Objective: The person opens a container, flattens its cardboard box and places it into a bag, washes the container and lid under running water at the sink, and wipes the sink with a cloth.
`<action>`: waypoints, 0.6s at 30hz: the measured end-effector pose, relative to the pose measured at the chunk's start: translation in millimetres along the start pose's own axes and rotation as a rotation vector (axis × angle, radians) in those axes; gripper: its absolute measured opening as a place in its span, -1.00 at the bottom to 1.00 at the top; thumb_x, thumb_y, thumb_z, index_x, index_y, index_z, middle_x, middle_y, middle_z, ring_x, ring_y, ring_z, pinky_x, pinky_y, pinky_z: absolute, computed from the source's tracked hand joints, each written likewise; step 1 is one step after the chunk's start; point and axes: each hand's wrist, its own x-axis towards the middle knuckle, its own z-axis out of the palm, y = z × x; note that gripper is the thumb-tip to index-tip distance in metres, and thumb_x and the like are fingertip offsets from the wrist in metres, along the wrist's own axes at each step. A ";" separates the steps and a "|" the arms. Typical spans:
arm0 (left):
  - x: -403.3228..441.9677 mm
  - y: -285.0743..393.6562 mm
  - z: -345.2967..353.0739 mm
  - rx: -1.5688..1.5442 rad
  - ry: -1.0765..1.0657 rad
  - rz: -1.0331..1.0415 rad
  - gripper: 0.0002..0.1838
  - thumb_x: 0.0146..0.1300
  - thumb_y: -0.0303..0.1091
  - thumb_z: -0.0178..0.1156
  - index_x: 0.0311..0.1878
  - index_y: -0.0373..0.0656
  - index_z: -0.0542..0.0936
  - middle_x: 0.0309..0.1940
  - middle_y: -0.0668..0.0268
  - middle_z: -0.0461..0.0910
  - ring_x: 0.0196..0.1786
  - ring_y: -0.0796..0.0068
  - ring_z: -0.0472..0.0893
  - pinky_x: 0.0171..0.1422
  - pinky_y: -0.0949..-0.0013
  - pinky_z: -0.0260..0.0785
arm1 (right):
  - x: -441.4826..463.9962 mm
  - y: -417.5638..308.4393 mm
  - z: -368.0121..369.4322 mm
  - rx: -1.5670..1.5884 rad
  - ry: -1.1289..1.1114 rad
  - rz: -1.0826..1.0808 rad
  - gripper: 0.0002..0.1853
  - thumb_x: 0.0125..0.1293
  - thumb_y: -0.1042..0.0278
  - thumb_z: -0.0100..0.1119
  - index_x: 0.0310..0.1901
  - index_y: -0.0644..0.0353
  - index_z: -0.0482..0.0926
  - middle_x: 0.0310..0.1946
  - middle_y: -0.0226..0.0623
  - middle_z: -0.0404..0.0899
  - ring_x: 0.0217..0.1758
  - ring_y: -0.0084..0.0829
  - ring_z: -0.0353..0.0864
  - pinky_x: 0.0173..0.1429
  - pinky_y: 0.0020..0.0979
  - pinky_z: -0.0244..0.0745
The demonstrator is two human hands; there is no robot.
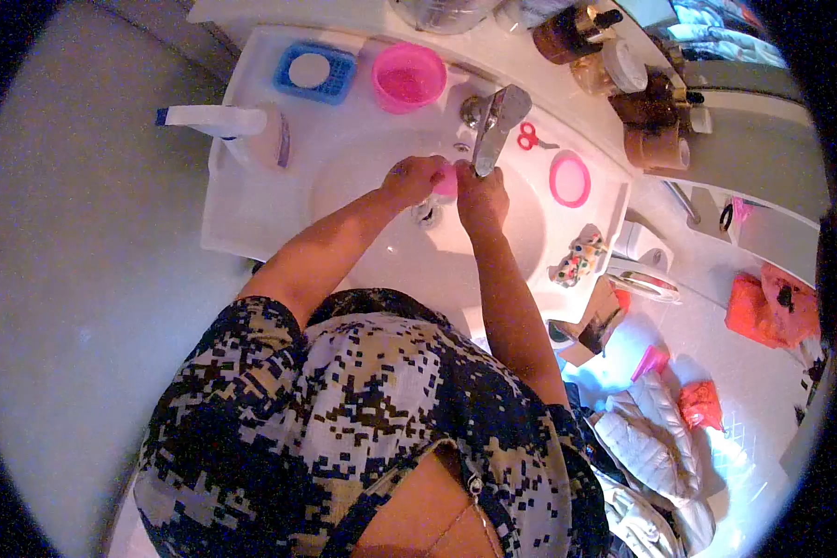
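Note:
Over the white sink basin (344, 186), a small pink object (447, 180) sits between my two hands, just below the chrome faucet (502, 121). My left hand (413, 180) is closed, its fingers gripping the left side of the object. Directly under the spout, my right hand (484, 202) has its fingers curled against the other side; the spout hides part of them. The exact kind of pink object is not clear. A metal drain (426, 216) shows below my left hand.
Around the basin are a blue soap dish (348, 78) with white soap (309, 70), a pink bowl (428, 58), red-handled scissors (528, 137), a pink ring-shaped item (582, 177), a patterned item (581, 259) and a white spray bottle (223, 121). Bottles (567, 35) line the shelf.

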 end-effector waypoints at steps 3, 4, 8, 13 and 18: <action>-5.2 3.3 -6.9 -0.949 -0.130 -0.389 -0.73 0.19 -0.35 0.18 -0.05 -0.17 0.51 -0.22 0.25 0.59 -0.22 0.37 0.62 -0.20 0.26 0.56 | 34.3 61.8 47.8 -0.027 0.166 -0.290 -0.71 0.26 0.12 0.06 -0.15 0.17 0.49 -0.28 -0.11 0.54 -0.26 -0.06 0.57 -0.25 -0.18 0.51; -11.1 13.2 -12.2 -1.075 -0.100 -0.427 -0.73 0.18 -0.36 0.18 -0.05 -0.16 0.51 -0.21 0.26 0.59 -0.22 0.38 0.62 -0.19 0.26 0.56 | 34.8 66.4 47.1 0.243 0.000 -0.175 -0.70 0.26 0.13 0.06 -0.12 0.17 0.48 -0.26 -0.09 0.55 -0.26 -0.07 0.58 -0.25 -0.19 0.51; -25.4 11.8 -5.6 -1.520 -0.071 -0.552 -0.71 0.15 -0.39 0.22 -0.03 -0.13 0.51 -0.20 0.28 0.58 -0.20 0.40 0.60 -0.16 0.30 0.55 | 23.5 62.7 51.2 0.808 -0.315 0.043 -0.75 0.30 0.27 0.00 -0.06 0.17 0.49 -0.30 -0.31 0.54 -0.26 -0.40 0.56 -0.38 -0.43 0.48; -19.0 -25.5 35.2 -0.808 0.153 -0.251 -0.56 0.17 -0.22 0.25 0.09 -0.13 0.43 -0.14 0.32 0.59 -0.11 0.50 0.57 -0.08 0.39 0.48 | 11.7 36.0 30.6 -0.201 -0.003 -0.319 -0.79 0.29 0.26 0.05 -0.06 -0.04 0.55 -0.27 -0.22 0.57 -0.25 -0.22 0.58 -0.28 -0.26 0.52; 0.5 -2.5 -17.5 -0.614 -0.278 -0.369 -0.59 0.20 -0.22 0.21 0.09 -0.10 0.44 -0.14 0.32 0.59 -0.11 0.49 0.58 -0.02 0.39 0.46 | 21.2 39.9 38.2 0.087 0.072 -0.255 -0.74 0.24 0.12 0.13 -0.09 -0.01 0.58 -0.29 -0.17 0.59 -0.24 -0.15 0.59 -0.22 -0.22 0.48</action>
